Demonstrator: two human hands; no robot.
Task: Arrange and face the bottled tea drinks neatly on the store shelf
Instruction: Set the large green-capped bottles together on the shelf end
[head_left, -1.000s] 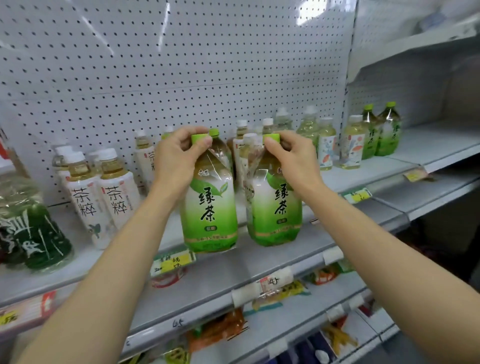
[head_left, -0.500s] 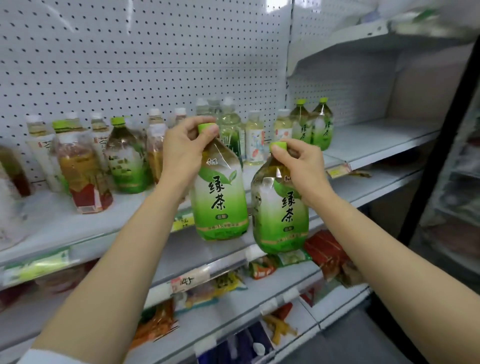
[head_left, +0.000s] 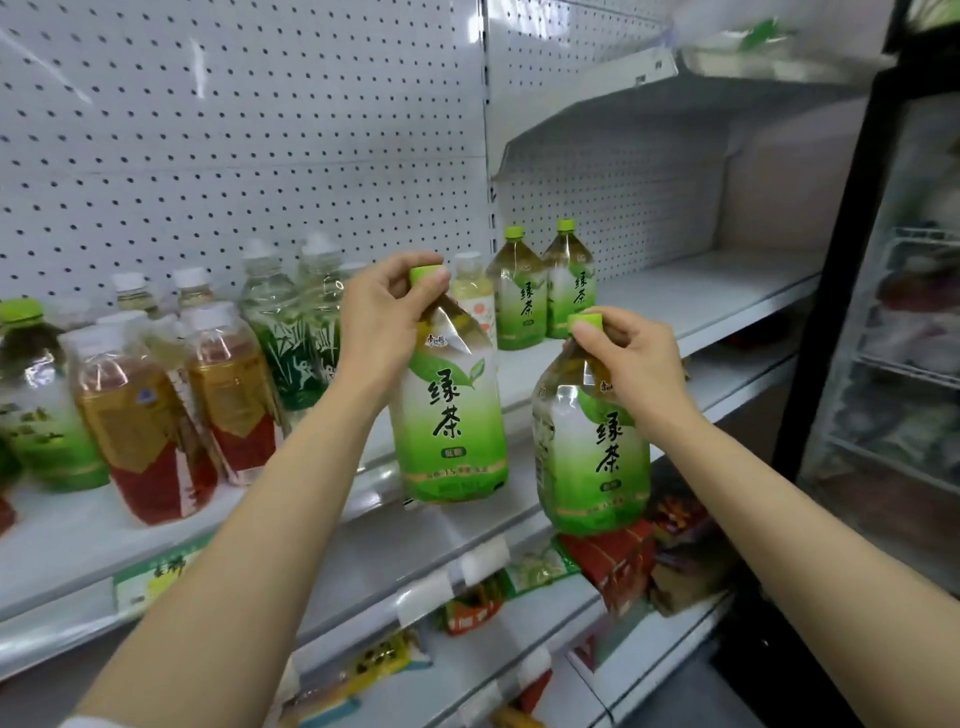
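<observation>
Gripping two large green tea bottles by their green caps, both off the shelf surface and in front of its edge: left hand (head_left: 382, 317) pinching the cap of the left bottle (head_left: 449, 415), right hand (head_left: 631, 358) pinching the cap of the right bottle (head_left: 592, 441), held lower. Showing labels forward, each reading "绿茶" in dark characters on green-and-white. Standing farther back on the white shelf (head_left: 727, 296), two matching "绿茶" bottles (head_left: 540, 296) against the pegboard (head_left: 260, 130), with red-labelled tea bottles (head_left: 182, 415) further left.

Green-capped tea bottles (head_left: 451, 415) wear white-to-green labels — beside amber-and-red bottles (head_left: 140, 421) — against a white, dotted pegboard (head_left: 234, 130).
</observation>
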